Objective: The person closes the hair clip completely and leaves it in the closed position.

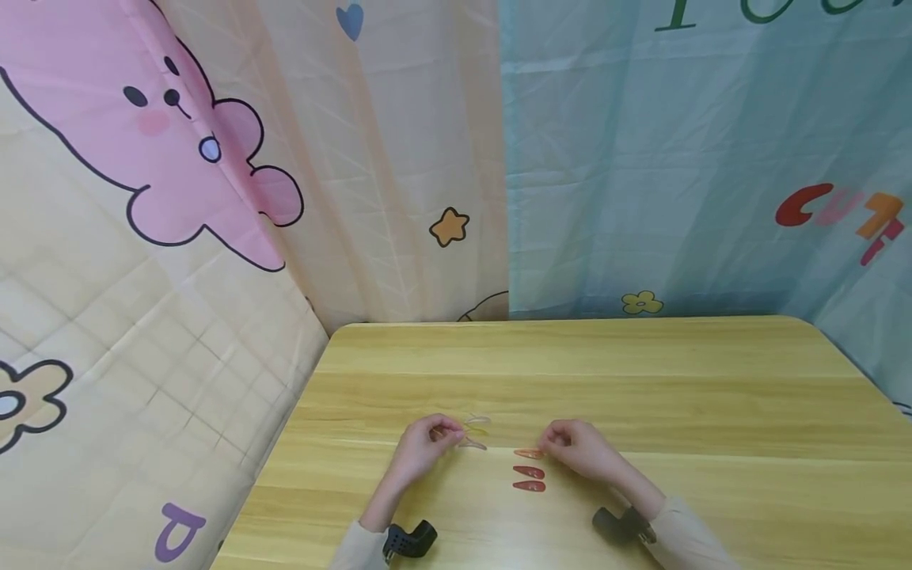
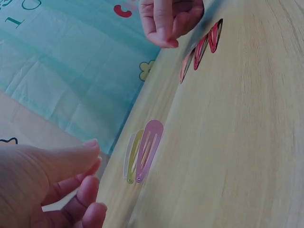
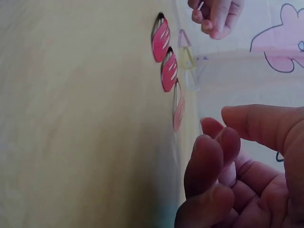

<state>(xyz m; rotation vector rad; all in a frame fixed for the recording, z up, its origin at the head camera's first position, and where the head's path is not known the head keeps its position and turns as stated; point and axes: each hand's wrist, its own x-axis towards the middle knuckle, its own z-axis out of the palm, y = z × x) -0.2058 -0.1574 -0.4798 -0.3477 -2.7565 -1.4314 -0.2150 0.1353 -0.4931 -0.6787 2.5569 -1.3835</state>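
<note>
From my remote seat I am looking at a printed fabric backdrop point(image 1: 399, 158) that is hanging behind and to the left of everything, peach and cream on one side, blue-green on the other. Below it a pale wood-grain table point(image 1: 677, 396) is stretching across the lower part of the head view. Two light sleeves point(image 1: 359, 548) are reaching in from its near edge, one to each side.

The left hand point(image 1: 425, 445) is hovering beside the left group of clips, its fingers loosely bent and its thumb tip lying close to the index finger; it is holding nothing. The right hand point(image 1: 580, 448) is hanging just beyond the right group, fingers curling softly, a narrow gap showing between thumb and fingertips, and it too is gripping nothing. A dark device point(image 1: 413, 540) is sitting at each wrist.

Six small hair clips are lying on the wood in two columns. On the right, two red clips point(image 1: 530, 486) are resting nearer the person, and an orange-pink clip point(image 1: 528, 454) is lying beyond them, nearest the right fingertips but apart from them. On the left, a pink clip point(image 2: 153, 128) is lying nearest the person, then a yellow clip point(image 2: 133, 151), then a whitish clip point(image 2: 127, 159) farthest away.
</note>
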